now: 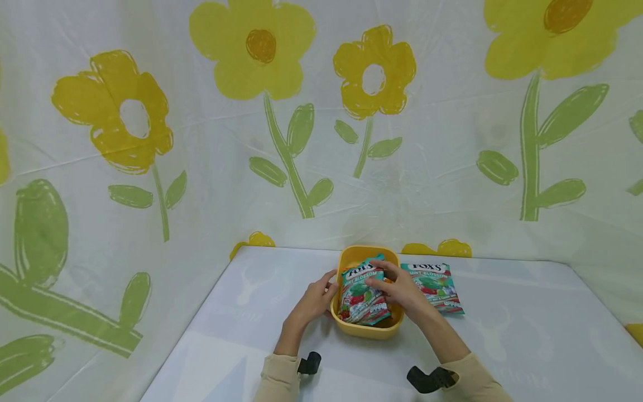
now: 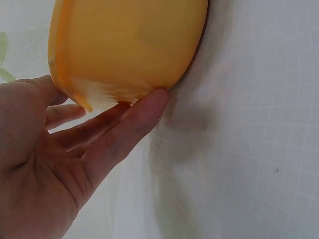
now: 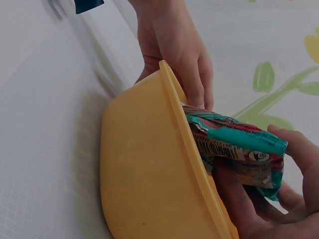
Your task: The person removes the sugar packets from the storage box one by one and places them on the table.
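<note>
White tabletop point(image 1: 502, 346) under flowered sheeting: my left hand point(image 1: 313, 301), fingers straight, braces the yellow tub point(image 1: 366, 330) at centre, while my right hand point(image 1: 402, 290) pinches a candy packet point(image 1: 363, 296) inside it. Second packet point(image 1: 436, 286) lies just right. Risk: the packet stands above the rim and may slide out if released.

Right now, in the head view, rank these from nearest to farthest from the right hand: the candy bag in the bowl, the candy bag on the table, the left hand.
1. Candy bag in the bowl: under the right hand, touched.
2. Candy bag on the table: just right of it.
3. Left hand: across the yellow bowl, at its left rim.
</note>
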### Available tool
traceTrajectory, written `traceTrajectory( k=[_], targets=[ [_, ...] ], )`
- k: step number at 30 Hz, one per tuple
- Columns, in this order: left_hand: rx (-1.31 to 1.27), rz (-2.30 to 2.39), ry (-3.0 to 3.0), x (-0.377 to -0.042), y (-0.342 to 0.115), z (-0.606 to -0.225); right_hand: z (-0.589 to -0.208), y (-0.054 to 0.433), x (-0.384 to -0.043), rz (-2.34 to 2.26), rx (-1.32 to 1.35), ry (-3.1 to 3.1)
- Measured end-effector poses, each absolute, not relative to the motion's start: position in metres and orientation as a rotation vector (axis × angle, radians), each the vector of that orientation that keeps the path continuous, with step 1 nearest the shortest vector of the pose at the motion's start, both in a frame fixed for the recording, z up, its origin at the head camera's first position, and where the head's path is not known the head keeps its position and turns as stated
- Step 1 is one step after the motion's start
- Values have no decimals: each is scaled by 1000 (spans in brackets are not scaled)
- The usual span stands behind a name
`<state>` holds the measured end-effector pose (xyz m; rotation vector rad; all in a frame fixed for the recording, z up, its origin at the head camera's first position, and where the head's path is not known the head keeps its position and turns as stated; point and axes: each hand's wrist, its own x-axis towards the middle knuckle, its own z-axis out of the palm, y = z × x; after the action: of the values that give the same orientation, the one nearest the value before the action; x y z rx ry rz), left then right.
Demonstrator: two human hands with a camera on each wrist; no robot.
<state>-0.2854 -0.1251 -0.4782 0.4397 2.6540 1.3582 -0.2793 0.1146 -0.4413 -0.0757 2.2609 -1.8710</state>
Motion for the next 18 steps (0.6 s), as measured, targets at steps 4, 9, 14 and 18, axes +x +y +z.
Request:
traceTrajectory(
  k=[4, 9, 14, 18],
  targets=[
    [440, 1357, 2657, -285, -125, -478, -444, 119, -279, -1905, -100, 2209],
    [427, 1369, 2646, -285, -125, -479, -447, 123, -280, -1939, -139, 2145],
    [428, 1353, 2652, -285, -125, -479, -448, 124, -280, -1992, -119, 2068],
    [430, 1335, 2668, -286, -125, -478, -448, 125, -281, -2031, -85, 2024]
  ],
)
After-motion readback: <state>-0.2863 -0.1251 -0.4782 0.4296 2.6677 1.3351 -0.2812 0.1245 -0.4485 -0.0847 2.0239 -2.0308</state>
